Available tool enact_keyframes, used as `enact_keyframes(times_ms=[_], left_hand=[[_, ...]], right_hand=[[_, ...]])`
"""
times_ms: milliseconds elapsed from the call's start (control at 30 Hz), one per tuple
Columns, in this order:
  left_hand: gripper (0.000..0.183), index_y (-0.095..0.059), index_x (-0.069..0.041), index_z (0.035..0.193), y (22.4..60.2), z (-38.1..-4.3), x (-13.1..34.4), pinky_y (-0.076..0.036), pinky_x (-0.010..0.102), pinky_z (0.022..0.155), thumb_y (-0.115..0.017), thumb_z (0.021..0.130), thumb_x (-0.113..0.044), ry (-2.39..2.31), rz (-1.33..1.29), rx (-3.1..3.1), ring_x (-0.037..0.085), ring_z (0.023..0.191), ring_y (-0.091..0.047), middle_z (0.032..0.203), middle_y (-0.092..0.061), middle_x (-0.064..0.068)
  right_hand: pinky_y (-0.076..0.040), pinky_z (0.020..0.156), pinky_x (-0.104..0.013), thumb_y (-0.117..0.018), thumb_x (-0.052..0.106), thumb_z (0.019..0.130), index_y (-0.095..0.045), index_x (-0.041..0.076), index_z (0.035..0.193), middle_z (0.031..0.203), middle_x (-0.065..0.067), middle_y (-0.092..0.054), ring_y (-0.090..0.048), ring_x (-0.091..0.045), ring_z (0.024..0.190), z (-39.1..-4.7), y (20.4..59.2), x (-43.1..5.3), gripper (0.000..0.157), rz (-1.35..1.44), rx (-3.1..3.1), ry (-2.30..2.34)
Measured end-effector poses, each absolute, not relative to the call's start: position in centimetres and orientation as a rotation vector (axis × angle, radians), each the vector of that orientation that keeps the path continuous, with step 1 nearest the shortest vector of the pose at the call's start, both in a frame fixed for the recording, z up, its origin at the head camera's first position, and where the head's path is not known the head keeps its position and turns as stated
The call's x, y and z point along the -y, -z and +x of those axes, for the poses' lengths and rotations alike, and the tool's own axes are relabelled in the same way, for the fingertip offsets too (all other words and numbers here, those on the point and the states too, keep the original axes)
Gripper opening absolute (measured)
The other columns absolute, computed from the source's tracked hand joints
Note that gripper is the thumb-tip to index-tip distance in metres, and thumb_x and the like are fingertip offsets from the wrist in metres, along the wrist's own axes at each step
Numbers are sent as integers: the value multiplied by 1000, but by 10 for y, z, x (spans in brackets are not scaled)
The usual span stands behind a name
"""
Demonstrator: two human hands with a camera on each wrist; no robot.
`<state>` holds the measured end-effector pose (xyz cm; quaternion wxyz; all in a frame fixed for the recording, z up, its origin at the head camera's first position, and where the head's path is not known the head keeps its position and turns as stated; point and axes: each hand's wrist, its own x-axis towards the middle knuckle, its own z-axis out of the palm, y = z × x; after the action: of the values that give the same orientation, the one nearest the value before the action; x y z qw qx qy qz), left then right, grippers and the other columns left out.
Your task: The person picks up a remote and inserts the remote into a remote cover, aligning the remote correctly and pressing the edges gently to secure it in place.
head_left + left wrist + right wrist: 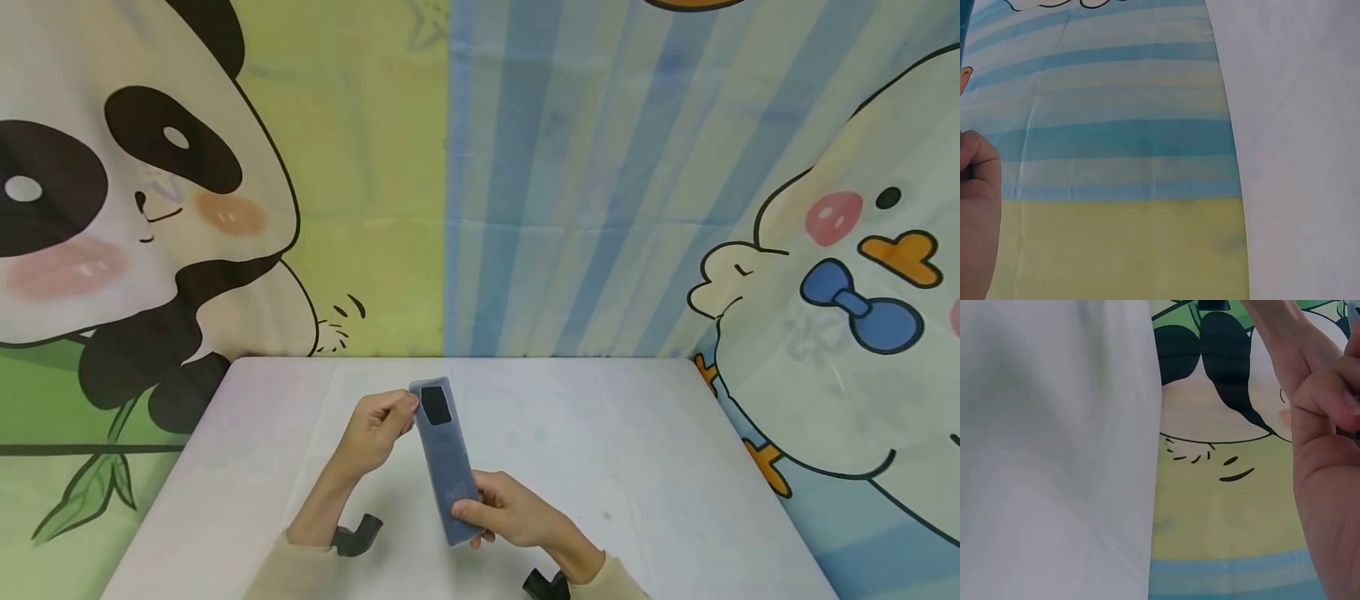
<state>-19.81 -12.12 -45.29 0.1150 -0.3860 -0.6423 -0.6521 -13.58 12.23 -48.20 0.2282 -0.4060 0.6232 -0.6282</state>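
Observation:
A long, slim blue-grey case (446, 454) is held up over the table in the head view, tilted with its top leaning left. Near its upper end sits a dark rounded rectangle. My left hand (378, 429) pinches the case's upper left edge between thumb and curled fingers. Lower down, my right hand (517, 508) grips the bottom end, thumb across the front and fingers behind. In the left wrist view, part of the left hand (979, 206) shows at the left edge. The right hand (1329, 456) fills the right side of its own wrist view, its fingertips partly cut off.
A white-covered table (600, 467) lies beneath both hands. Behind it hangs a printed cloth (360, 167) with a panda and a white bird. Dark wrist mounts (358, 536) stick out by both sleeves.

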Motion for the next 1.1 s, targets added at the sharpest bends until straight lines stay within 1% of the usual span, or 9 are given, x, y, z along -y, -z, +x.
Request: enact_keyframes(times_ms=[200,300,367,433,500,633,733,900,1100], left_hand=[[30,-53,-14,74,461,-192,112,-34,28,46,-53,103,-4,1810,-880,2086,11,53,-39,62,-44,-3],[14,-61,-13,89,466,-183,107,-44,27,52,-57,103,-13,1755,-773,2188,10,59,-52,71,-56,-8],[6,-63,-13,102,467,-176,104,-51,29,60,-59,102,-18,1743,-748,2248,10,67,-61,79,-65,-8],[16,-64,-11,113,468,-170,102,-56,31,71,-62,101,-19,1775,-734,2279,13,77,-68,90,-70,-6],[19,-63,-9,117,467,-167,101,-57,33,74,-63,100,-18,1840,-716,2279,16,82,-70,94,-72,-3],[19,-61,-7,118,461,-163,100,-58,36,74,-63,101,-15,1964,-707,2261,21,84,-71,97,-71,4],[20,-59,-6,120,459,-162,98,-58,36,73,-59,103,-16,2012,-768,2302,22,84,-71,98,-69,6],[23,-50,-8,127,459,-159,93,-56,38,73,-49,108,-21,2026,-911,2433,23,85,-65,102,-65,8],[56,-38,-12,140,455,-155,91,-55,36,77,-68,97,-31,1996,-965,2567,18,90,-67,112,-66,2]], right_hand=[[-46,43,-24,-45,-6,104,-56,-5,105,71,-23,-61,-58,1,59,-133,487,-117,12,-1176,-1835,1747],[-47,42,-28,-45,-4,104,-57,-1,106,71,-20,-63,-57,0,57,-133,488,-112,12,-1168,-1907,1739],[-48,42,-32,-46,0,105,-58,2,107,71,-17,-64,-57,-6,55,-133,488,-109,12,-1147,-1945,1724],[-49,43,-38,-47,3,106,-58,3,108,72,-14,-65,-59,-16,53,-135,487,-107,11,-1116,-1967,1714],[-51,45,-40,-47,6,107,-59,4,110,74,-10,-66,-61,-21,54,-138,487,-107,13,-1103,-1995,1702],[-52,49,-34,-40,3,108,-56,5,109,74,-6,-61,-58,-18,55,-149,483,-110,16,-1120,-2109,1745],[-48,49,-29,-36,-3,107,-52,4,103,72,-10,-56,-52,-20,52,-161,476,-114,18,-1139,-2188,1832],[-40,47,-29,-39,-4,106,-49,4,93,66,-12,-46,-42,-24,50,-178,464,-121,19,-1225,-2102,1885],[-29,44,-34,-43,3,107,-48,-1,86,59,-9,-33,-30,-17,47,-185,461,-124,22,-1315,-1798,1929]])
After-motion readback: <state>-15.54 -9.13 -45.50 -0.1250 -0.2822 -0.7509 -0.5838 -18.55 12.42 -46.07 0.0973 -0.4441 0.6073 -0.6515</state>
